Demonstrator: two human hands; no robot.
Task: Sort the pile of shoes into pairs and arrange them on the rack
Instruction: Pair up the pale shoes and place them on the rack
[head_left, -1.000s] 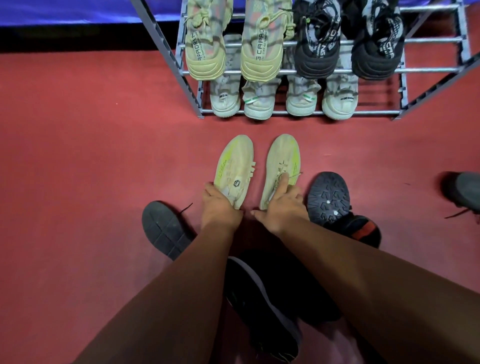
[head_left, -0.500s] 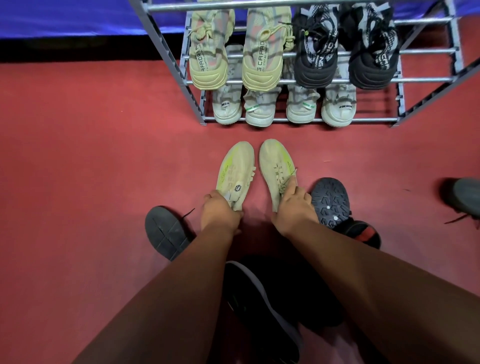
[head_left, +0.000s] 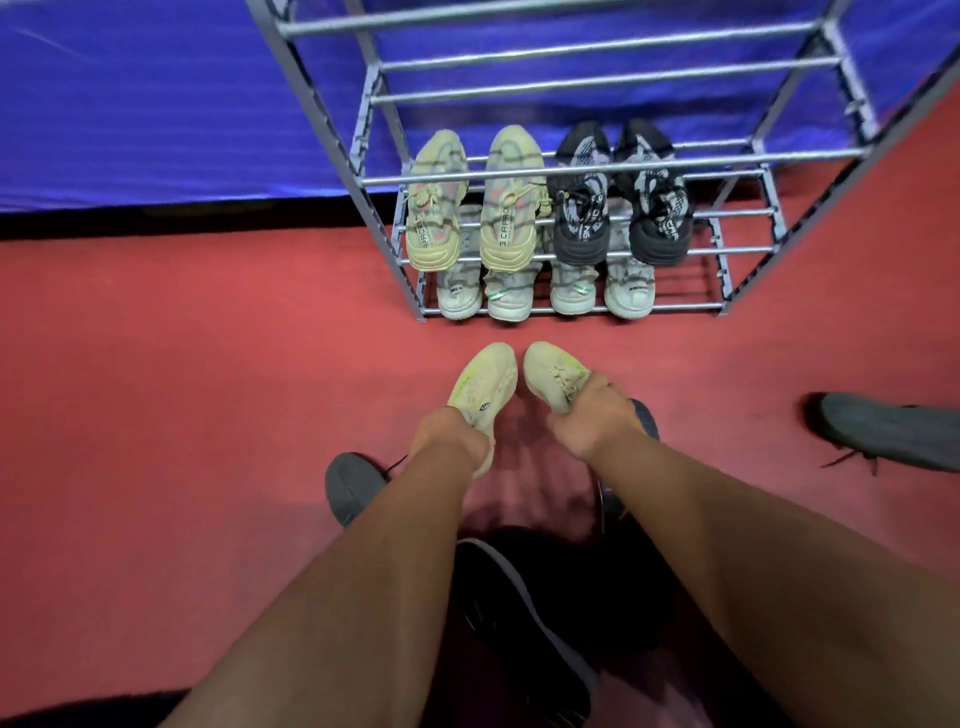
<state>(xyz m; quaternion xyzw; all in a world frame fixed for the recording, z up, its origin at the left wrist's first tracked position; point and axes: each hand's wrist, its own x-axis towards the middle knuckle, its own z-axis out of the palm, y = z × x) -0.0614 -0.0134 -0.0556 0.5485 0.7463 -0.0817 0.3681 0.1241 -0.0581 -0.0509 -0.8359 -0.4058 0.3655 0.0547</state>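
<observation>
I hold a pair of pale cream shoes with neon-yellow trim above the red floor. My left hand (head_left: 451, 441) grips the left cream shoe (head_left: 483, 387) at its heel. My right hand (head_left: 592, 421) grips the right cream shoe (head_left: 553, 376) around its laces. Both toes point at the grey metal rack (head_left: 571, 80) just ahead. On the rack's middle shelf sit a beige pair (head_left: 475, 208) and a black-and-white pair (head_left: 621, 195). The bottom shelf holds several off-white shoes (head_left: 545, 291). The rack's upper bars are bare.
Dark shoes lie on the red floor: a grey one (head_left: 353, 486) by my left forearm, a black one (head_left: 524, 618) between my arms, a grey one (head_left: 893, 431) far right. Another (head_left: 644, 415) peeks out behind my right hand. A blue sheet (head_left: 156, 104) backs the rack.
Both hands have lifted the cream shoes off the floor and turned them upright. The view has tilted up, showing the rack's upper bars.
</observation>
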